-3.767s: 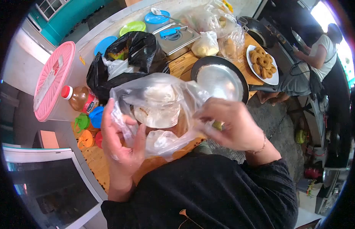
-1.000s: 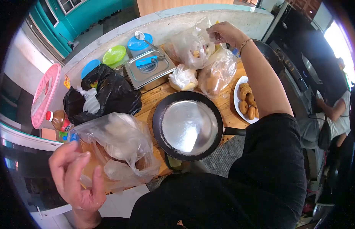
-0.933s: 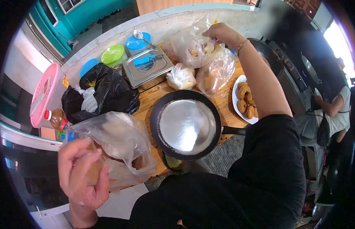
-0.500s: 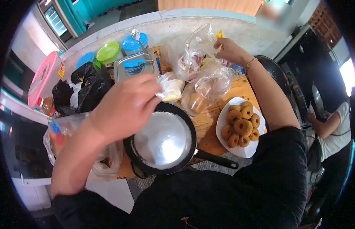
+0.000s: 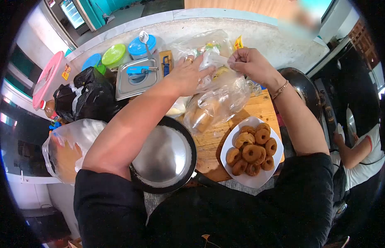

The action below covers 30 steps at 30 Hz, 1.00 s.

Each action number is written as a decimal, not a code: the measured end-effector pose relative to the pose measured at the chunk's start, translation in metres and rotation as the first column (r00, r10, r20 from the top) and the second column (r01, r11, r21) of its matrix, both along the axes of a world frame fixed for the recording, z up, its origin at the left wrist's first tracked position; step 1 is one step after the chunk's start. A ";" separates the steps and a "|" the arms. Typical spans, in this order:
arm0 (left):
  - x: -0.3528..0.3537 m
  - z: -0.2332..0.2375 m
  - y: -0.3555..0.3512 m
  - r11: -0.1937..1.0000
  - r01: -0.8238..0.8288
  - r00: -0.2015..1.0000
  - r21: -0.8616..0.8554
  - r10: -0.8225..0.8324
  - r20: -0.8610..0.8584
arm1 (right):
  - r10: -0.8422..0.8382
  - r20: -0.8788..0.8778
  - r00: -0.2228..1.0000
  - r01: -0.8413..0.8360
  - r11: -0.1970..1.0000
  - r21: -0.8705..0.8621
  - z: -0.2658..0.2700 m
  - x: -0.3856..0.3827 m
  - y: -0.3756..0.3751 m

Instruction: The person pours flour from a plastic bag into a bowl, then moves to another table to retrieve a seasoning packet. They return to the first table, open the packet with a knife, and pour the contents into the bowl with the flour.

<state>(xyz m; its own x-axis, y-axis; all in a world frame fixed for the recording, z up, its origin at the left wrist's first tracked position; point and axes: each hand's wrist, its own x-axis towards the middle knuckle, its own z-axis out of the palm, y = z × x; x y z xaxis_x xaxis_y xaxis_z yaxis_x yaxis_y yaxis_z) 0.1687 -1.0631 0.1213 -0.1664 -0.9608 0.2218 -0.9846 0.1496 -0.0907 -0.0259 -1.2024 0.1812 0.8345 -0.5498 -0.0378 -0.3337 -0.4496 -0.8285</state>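
My left hand (image 5: pixel 187 76), a ring on one finger, reaches over the clear plastic bags with its fingers apart. Its fingertips touch a crumpled bag (image 5: pixel 209 60), and what lies under them is hidden. My right hand (image 5: pixel 253 68) is closed in a pinch on the edge of the same thin plastic. Below them, another clear bag (image 5: pixel 217 97) holds something brown like bread. Near my left forearm lies a frying pan (image 5: pixel 163 153) with a shiny inside. A white plate (image 5: pixel 258 180) of ring doughnuts (image 5: pixel 251 153) is at the right.
A steel container (image 5: pixel 123 89) with a blue-handled tool (image 5: pixel 138 70) on it, lidded tubs (image 5: pixel 113 56) and a black bag (image 5: pixel 97 93) stand at the left. A wok (image 5: pixel 302 84) is beyond my right arm. Another person (image 5: pixel 366 153) works at the far right.
My left hand has moved forward and right, from above the pan to the plastic bags. My right hand has shifted slightly and now pinches the plastic. The view has shifted a little.
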 end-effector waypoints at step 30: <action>0.062 0.001 -0.043 0.858 -0.510 0.719 -0.059 0.388 -0.576 | -0.111 0.304 0.946 0.039 0.972 0.233 0.012 0.042 -0.027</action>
<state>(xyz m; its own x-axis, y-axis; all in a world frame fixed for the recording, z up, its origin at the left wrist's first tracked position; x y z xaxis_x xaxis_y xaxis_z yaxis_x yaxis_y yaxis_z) 0.2308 -1.1059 0.1225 0.4750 -0.8145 0.3330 -0.8274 -0.2846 0.4841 0.0163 -1.2294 0.1928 0.7805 -0.6186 0.0902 -0.0675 -0.2268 -0.9716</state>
